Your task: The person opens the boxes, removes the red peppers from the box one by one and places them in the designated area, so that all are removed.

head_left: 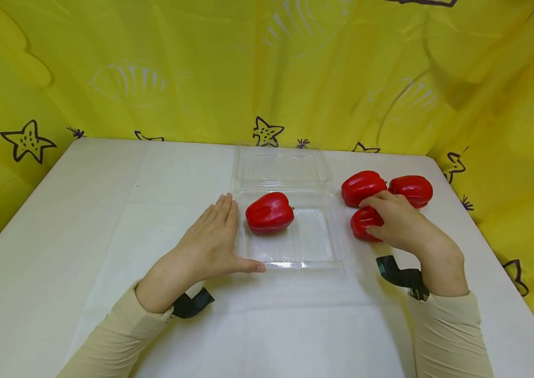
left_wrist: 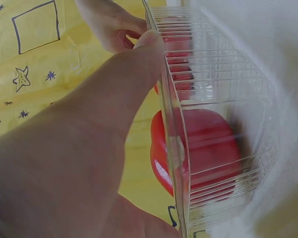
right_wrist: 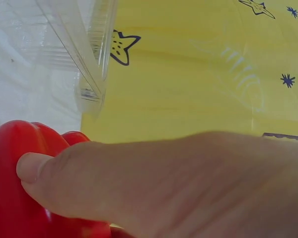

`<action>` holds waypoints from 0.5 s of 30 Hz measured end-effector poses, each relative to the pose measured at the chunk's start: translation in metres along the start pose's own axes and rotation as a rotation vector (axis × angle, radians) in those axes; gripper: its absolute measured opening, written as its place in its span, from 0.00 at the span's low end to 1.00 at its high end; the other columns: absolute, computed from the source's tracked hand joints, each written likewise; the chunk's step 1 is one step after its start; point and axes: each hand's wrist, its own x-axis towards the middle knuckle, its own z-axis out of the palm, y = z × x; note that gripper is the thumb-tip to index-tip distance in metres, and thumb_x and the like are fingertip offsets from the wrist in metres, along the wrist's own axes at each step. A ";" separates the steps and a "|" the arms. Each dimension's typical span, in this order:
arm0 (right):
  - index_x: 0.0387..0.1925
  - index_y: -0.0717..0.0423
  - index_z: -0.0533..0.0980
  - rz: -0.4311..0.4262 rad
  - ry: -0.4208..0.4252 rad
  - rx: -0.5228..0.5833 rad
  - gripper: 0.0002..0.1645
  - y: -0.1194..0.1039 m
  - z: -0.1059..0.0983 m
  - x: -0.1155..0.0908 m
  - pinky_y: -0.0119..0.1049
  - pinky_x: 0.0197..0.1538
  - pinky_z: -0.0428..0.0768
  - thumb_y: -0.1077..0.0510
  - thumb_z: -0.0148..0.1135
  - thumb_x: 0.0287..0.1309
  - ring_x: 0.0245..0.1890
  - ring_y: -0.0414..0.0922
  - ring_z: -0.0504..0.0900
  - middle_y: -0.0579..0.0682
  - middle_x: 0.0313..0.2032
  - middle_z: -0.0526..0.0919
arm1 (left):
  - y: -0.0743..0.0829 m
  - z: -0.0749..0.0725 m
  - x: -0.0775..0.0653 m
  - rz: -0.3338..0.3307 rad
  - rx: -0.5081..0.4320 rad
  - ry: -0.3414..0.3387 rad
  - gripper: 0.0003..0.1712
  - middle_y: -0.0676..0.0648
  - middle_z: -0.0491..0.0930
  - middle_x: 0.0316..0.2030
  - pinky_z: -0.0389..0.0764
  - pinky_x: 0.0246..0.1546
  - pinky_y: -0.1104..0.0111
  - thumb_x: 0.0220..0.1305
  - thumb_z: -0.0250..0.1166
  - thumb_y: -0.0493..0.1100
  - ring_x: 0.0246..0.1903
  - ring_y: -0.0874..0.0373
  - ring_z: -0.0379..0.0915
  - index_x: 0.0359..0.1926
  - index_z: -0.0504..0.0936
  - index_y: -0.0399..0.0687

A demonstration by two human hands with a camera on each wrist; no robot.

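A clear plastic clamshell box (head_left: pixel 314 257) lies with its lid folded back, and one red bell pepper (head_left: pixel 269 212) sits on its side in the left part of the tray. My left hand (head_left: pixel 212 239) rests along the box's left and front rim, fingers straight and thumb spread out along the front edge. To the right of the box, my right hand (head_left: pixel 399 223) grips the nearest red bell pepper (head_left: pixel 363 223). Its thumb (right_wrist: pixel 49 173) presses on the pepper's side in the right wrist view; the other fingers are mostly hidden there.
Two more red bell peppers lie just behind the right hand, a left one (head_left: pixel 362 188) and a right one (head_left: pixel 413 190). The box's lid (head_left: pixel 283 167) reaches back near the yellow curtain (head_left: pixel 191 68) at the far edge of the white table (head_left: pixel 83 210).
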 end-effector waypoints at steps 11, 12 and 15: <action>0.61 0.64 0.72 0.014 -0.002 0.017 0.34 -0.002 -0.002 -0.001 0.63 0.51 0.81 0.63 0.72 0.52 0.59 0.69 0.63 0.70 0.61 0.70 | 0.000 0.000 0.000 -0.001 0.007 -0.001 0.75 0.33 0.44 0.77 0.49 0.76 0.48 0.45 0.67 0.79 0.78 0.38 0.37 0.75 0.48 0.29; 0.61 0.64 0.72 0.012 0.000 0.019 0.34 -0.002 -0.002 -0.001 0.63 0.51 0.81 0.62 0.72 0.52 0.59 0.69 0.63 0.70 0.61 0.70 | 0.000 0.000 0.000 -0.002 0.007 -0.003 0.75 0.33 0.44 0.77 0.49 0.77 0.48 0.45 0.67 0.79 0.78 0.38 0.37 0.75 0.48 0.29; 0.61 0.65 0.72 -0.005 0.015 0.020 0.34 -0.001 -0.003 -0.003 0.63 0.52 0.80 0.62 0.72 0.52 0.58 0.69 0.64 0.71 0.60 0.70 | 0.000 0.000 0.000 -0.003 0.006 -0.003 0.75 0.33 0.44 0.77 0.49 0.76 0.48 0.45 0.67 0.79 0.78 0.38 0.37 0.75 0.48 0.29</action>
